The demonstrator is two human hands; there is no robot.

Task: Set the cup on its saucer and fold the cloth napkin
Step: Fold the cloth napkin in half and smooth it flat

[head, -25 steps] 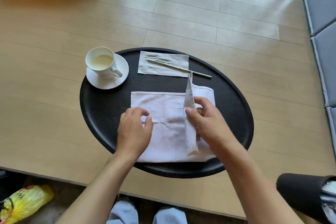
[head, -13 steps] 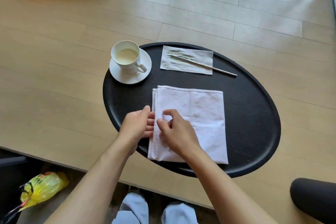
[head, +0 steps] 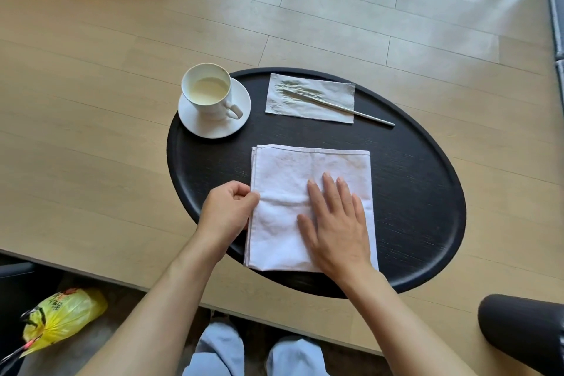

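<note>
A white cup (head: 207,91) with pale liquid stands on its white saucer (head: 213,128) at the far left of a black oval tray (head: 427,192). A white cloth napkin (head: 290,174) lies folded into a tall rectangle in the tray's middle. My left hand (head: 227,210) pinches the napkin's left edge between thumb and fingers. My right hand (head: 335,223) lies flat on the napkin's lower right part, fingers spread, palm down.
A paper sleeve (head: 308,98) with a thin metal stick (head: 366,116) on it lies at the tray's far side. The tray sits on a light wooden table (head: 91,146). A yellow bag (head: 61,320) lies below left, a dark round object (head: 525,333) at the lower right.
The right hand folded the raised right flap of the napkin over to the left, then moved right and flattened onto the cloth. The left hand shifted to the left edge.
</note>
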